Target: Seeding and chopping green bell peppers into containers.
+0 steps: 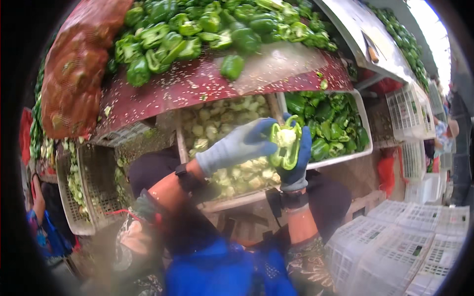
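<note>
The halved green pepper (285,143) stands upright over the crate of cores (232,148), right hand (297,163) fingers closed behind it, left hand (237,147) fingers pressing its cut side.

A heaped table (197,86) walls off the front; 2 crates (360,116) lie open below.

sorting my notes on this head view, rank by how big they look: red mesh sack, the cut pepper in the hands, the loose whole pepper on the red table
1. red mesh sack, by far the largest.
2. cut pepper.
3. loose whole pepper.
The last two are unsure: the cut one is nearer the camera.
</note>
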Motion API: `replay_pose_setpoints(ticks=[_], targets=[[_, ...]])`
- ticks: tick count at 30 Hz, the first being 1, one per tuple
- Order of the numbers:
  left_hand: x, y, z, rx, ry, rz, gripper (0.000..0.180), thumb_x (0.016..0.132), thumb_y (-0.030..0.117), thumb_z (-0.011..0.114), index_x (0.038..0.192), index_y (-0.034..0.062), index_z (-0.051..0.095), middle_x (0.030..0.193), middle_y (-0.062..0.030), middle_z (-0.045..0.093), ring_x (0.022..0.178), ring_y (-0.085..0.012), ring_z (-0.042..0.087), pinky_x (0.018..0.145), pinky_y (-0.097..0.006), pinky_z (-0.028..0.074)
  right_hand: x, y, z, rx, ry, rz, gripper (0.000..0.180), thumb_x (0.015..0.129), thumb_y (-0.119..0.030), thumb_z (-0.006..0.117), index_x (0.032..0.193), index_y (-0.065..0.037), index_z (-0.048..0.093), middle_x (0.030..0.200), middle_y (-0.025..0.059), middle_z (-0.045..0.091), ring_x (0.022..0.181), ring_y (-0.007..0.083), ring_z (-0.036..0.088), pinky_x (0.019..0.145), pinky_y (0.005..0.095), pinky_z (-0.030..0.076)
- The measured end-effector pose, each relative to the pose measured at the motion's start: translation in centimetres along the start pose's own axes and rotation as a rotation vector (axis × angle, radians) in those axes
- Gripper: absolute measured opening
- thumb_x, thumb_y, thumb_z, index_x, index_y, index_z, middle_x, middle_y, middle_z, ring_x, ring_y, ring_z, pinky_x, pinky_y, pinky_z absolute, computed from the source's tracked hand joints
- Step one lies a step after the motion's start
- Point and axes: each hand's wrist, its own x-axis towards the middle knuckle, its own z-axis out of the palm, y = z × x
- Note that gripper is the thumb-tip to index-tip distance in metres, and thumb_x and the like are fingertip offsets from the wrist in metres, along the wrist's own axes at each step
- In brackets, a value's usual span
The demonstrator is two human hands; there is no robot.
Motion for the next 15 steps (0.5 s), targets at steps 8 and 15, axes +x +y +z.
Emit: replay_pose_setpoints(ticks=[8,15], targets=[[-0.5,1.9,-2.1,0.264,0.092,-0.002,0.042,0.089,0.015,0.064,0.127,0.0010,0.051,0.103,0.0029,0.056,0.093,-0.0065,0.050,0.083,-0.024,0.046,0.5,-1.2,4.2,-0.341,0.003,0.177,0.042,0.100,-0.026,0.050,0.134,-0.003,0.042,0.111,0.0046,0.057,0.097,0.0132,0.057,0.086,0.0268,0.046],[-3.5,-1.3,-3.3,0.380,0.172,0.149,0.044,0.083,0.009,0.065,0.124,-0.0021,0.054,0.115,-0.0137,0.063,0.108,-0.0187,0.060,0.094,-0.032,0.046,-0.7,-2.1,5.2,-0.886,-0.136,0.221,0.039,0.095,-0.026,0.058,0.124,-0.003,0.045,0.105,0.0100,0.059,0.091,0.0155,0.056,0.079,0.0303,0.049]])
